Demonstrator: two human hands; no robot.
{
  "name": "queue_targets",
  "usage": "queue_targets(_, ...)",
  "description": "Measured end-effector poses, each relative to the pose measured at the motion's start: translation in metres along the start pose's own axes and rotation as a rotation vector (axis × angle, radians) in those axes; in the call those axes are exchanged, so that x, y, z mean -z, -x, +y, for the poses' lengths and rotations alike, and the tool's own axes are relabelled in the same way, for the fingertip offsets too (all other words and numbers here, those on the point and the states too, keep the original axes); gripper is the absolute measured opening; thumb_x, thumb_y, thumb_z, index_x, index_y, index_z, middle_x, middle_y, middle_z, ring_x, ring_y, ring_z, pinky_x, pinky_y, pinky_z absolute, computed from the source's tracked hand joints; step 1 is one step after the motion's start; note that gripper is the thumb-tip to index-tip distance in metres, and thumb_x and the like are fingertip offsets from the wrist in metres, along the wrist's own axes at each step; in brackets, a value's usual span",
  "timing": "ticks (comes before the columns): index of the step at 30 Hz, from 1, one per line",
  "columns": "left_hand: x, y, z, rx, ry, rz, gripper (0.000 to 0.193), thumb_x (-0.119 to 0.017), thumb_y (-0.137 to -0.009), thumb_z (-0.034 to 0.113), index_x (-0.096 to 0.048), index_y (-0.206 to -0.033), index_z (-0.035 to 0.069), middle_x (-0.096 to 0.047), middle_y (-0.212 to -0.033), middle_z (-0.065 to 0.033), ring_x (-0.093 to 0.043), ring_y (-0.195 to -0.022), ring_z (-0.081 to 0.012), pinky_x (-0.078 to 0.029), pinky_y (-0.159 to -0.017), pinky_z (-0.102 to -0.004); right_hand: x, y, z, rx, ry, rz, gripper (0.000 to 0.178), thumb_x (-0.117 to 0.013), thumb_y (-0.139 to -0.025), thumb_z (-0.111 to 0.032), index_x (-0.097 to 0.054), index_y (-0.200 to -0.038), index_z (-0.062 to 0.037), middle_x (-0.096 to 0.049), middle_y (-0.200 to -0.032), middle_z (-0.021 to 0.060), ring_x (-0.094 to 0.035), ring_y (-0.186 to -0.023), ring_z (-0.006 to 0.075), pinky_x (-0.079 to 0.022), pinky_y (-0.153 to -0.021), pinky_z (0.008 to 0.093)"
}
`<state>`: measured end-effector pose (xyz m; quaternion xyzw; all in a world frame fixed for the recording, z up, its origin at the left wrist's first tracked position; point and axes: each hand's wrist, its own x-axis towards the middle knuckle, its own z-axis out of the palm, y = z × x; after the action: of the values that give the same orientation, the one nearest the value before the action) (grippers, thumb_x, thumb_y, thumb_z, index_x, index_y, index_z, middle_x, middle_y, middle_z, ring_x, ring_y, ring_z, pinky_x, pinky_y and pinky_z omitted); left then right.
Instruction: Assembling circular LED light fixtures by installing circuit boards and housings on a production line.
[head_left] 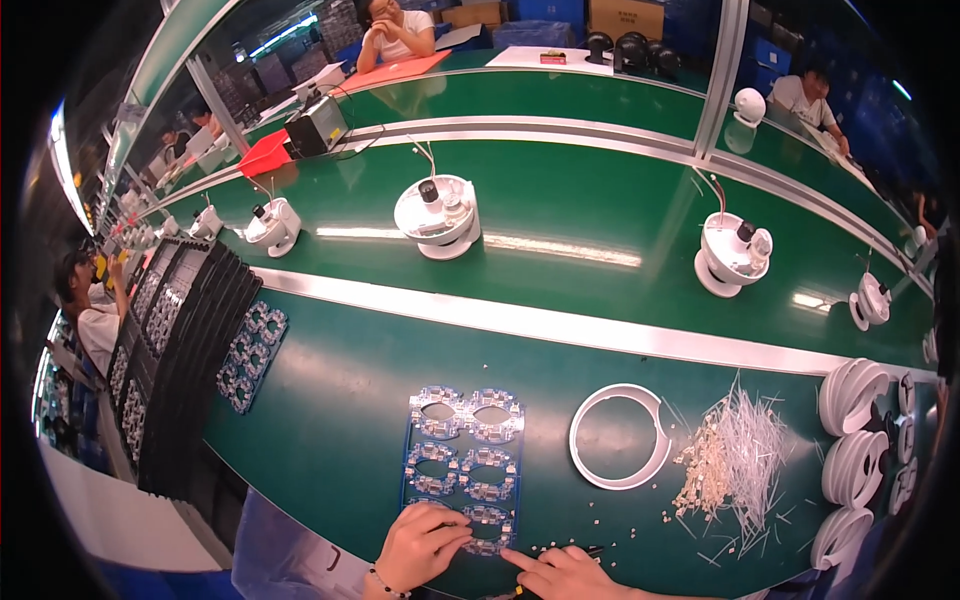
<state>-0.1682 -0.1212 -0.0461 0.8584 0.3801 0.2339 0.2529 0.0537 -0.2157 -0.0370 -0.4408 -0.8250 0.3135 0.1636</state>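
A blue panel of joined circuit boards (462, 467), with several oval openings, lies flat near the front edge of the bench. My left hand (420, 545) is over its near left corner, thumb and fingers closed in a pinch. Whatever is between those fingertips is too small or hidden to make out. From the right, my right hand (565, 575) reaches in with the index finger stretched out to the panel's near right corner. Its fingers are apart, and I see nothing held in them. Small dark bits lie beside this hand.
Right of the panel are a white plastic ring (620, 482), a pile of thin white strips (748, 460) and small beige pieces (703, 470). White curved housings (855, 467) line the right edge. Black trays (185, 370) stack at left. Behind, white camera units (440, 215) stand on a green line.
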Motion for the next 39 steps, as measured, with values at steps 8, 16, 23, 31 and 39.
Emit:
queue_targets(8,0.007,0.001,-0.001,0.072,0.09,-0.107,0.012,-0.071,-0.069,0.002,-0.069,-0.08,0.002,-0.066,-0.09,-0.0066,-0.064,-0.087,-0.0238,-0.051,-0.077,-0.0326,-0.004,0.001,0.002,0.021,0.008,0.02,0.027,-0.065,-0.064,-0.019,-0.057,-0.087,-0.0065,-0.044,-0.134,0.0101,-0.047,-0.088,0.0241,-0.038,-0.076,0.0357)
queue_targets(16,0.012,-0.002,0.001,0.069,0.084,-0.153,0.011,-0.066,-0.073,0.001,-0.066,-0.083,0.0,-0.065,-0.098,-0.0082,-0.062,-0.093,-0.0249,-0.05,-0.084,-0.0333,-0.001,-0.001,0.002,-0.004,-0.029,0.002,0.029,-0.065,-0.062,-0.018,-0.057,-0.087,-0.006,-0.043,-0.134,0.0103,-0.047,-0.089,0.0244,-0.037,-0.077,0.036)
queue_targets(23,0.009,0.0,0.012,0.132,0.118,-0.116,0.01,-0.066,-0.072,0.001,-0.064,-0.082,0.0,-0.066,-0.095,-0.0086,-0.063,-0.093,-0.0256,-0.05,-0.086,-0.0349,0.0,0.004,-0.001,-0.005,-0.011,0.008,0.029,-0.066,-0.062,-0.019,-0.056,-0.086,-0.0061,-0.04,-0.137,0.0104,-0.045,-0.09,0.0242,-0.036,-0.078,0.0353)
queue_targets(31,-0.02,-0.017,0.024,-0.223,0.054,-0.076,0.024,-0.064,-0.072,0.005,-0.067,-0.097,0.003,-0.066,-0.09,-0.0088,-0.064,-0.089,-0.0208,-0.046,-0.092,-0.0426,-0.014,-0.001,0.013,0.075,0.081,-0.02,0.045,-0.07,-0.059,-0.029,-0.057,-0.096,-0.0079,-0.049,-0.126,0.0104,-0.046,-0.088,0.0214,-0.035,-0.072,0.035)
queue_targets(39,0.002,-0.007,0.019,0.042,-0.09,0.104,0.018,-0.069,-0.067,-0.002,-0.066,-0.084,0.002,-0.065,-0.083,-0.0086,-0.063,-0.078,-0.0246,-0.05,-0.075,-0.0368,-0.013,-0.001,0.011,0.037,0.092,0.034,0.043,-0.074,-0.052,-0.026,-0.057,-0.088,-0.0075,-0.043,-0.137,0.007,-0.047,-0.088,0.0194,-0.035,-0.076,0.0326)
